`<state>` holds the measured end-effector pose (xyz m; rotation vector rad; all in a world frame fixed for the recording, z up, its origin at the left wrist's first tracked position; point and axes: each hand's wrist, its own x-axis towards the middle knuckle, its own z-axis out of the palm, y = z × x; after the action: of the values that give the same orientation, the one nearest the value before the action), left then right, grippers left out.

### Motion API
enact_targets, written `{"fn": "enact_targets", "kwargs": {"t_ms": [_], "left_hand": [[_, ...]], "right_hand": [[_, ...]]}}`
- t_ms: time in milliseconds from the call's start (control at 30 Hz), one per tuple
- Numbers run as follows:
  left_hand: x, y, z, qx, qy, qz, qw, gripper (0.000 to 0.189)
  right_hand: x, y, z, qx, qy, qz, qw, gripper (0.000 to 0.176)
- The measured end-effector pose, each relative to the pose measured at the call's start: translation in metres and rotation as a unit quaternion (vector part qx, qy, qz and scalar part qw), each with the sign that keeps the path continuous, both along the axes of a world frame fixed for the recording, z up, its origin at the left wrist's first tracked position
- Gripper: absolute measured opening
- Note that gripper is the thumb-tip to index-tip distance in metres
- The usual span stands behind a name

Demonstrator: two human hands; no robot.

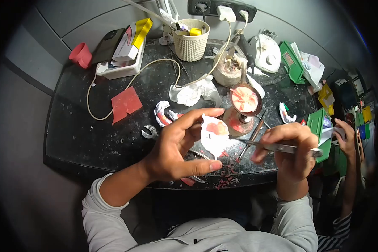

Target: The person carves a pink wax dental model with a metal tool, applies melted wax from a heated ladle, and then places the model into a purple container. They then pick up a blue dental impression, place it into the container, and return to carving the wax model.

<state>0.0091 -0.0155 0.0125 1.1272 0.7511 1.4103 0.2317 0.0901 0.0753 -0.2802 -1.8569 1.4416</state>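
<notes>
My left hand (170,149) holds a white plaster dental cast (212,145) between thumb and fingers, with a patch of pink wax (215,127) on its upper part. In my right hand (296,145) is a slim metal wax knife (281,148). Its tip points left toward the cast, a little apart from it as far as I can tell. Just beyond the cast, a round metal pan (245,101) of pink wax sits above a wax-smeared base (238,122). Red wax shavings (227,178) are scattered on the black table below my hands.
A red wax sheet (127,105), a wrench (149,132) and white-and-red dental arches (161,112) lie on the left. A basket (192,46), crumpled tissue (195,93) and a plaster-filled jar (230,67) stand behind. Another person's hand (345,136) is at right, near green bins (317,126).
</notes>
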Motion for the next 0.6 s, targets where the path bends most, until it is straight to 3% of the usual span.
{"fn": "enact_targets", "kwargs": {"t_ms": [100,267,333,533,600], "left_hand": [[-0.001,-0.003,-0.004,0.068,-0.024,-0.005,0.997,0.089],[-0.004,-0.009,-0.005,0.081,-0.019,0.019,0.996,0.089],[-0.007,-0.011,-0.004,0.098,0.034,0.018,0.994,0.092],[-0.002,-0.012,-0.014,0.122,0.074,0.085,0.986,0.091],[-0.005,-0.013,-0.011,0.117,0.156,0.105,0.975,0.09]], "right_hand": [[-0.001,0.002,0.003,0.066,-0.058,0.022,0.996,0.02],[-0.008,-0.003,0.0,0.117,-0.054,0.034,0.991,0.026],[-0.013,-0.005,-0.005,0.13,-0.034,-0.009,0.991,0.024],[-0.013,0.003,-0.011,0.092,-0.051,0.077,0.991,0.028],[-0.015,0.003,-0.011,0.094,-0.066,0.091,0.989,0.027]]}}
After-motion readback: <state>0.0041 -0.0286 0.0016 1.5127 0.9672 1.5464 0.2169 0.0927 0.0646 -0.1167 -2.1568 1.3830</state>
